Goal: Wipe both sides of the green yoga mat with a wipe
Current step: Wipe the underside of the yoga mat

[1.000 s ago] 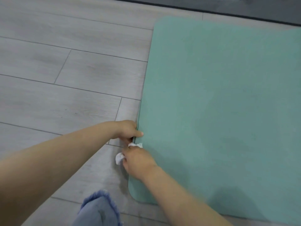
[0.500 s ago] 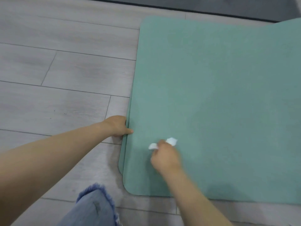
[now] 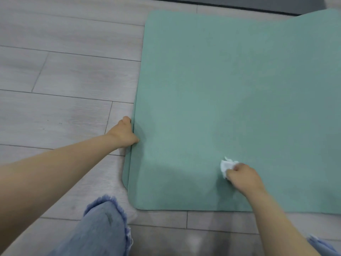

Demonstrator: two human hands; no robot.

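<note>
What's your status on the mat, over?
Left hand grips the green yoga mat at its left edge. Right hand holds the wipe on the mat's top face. Nothing in the way.

Left arm: bare, reaching forward from the lower left, forearm stretched out straight. Left hand (image 3: 124, 133): gripping the mat's (image 3: 230, 85) left edge, thumb lying on top, fingers curling under and hidden from sight. Right arm: bare, rising from the lower right, angling inward toward the centre. Right hand (image 3: 243, 177): knuckles facing up, fingers curling round a crumpled white wipe (image 3: 226, 166) and pressing it down on the mat's surface. Knee (image 3: 103, 218): bending beneath the left arm, clad in frayed blue denim
</note>
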